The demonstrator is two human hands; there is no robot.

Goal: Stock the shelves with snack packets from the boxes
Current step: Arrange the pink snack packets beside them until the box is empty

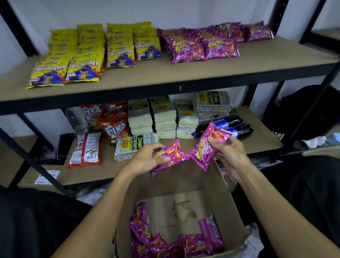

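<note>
A person's left grip (145,160) and right grip (231,154) each pinch one glossy pink snack packet between thumb and curled fingers. The left-held packet (174,155) and the right-held packet (207,146) almost meet corner to corner between the two grips, above the far rim of an open brown cardboard box (226,205). Directly below the grips, the box's floor shows bare cardboard in the middle. More pink packets (167,250) are crowded along its near wall and stand up against the wall under the left forearm. Just beyond the grips runs the front edge of the lower fibreboard shelf (264,136), which carries pale cream-cracker packs (164,113), red snack bags (114,124) and dark blue-and-black biscuit rolls (233,126). Well above the grips, the black-framed upper fibreboard shelf (271,61) holds rows of yellow snack packets (83,54). Beside them, above the right grip, lies a cluster of matching pink packets (203,42). A broad strip of bare board lies along that shelf's front edge and out towards its right-hand post.
</note>
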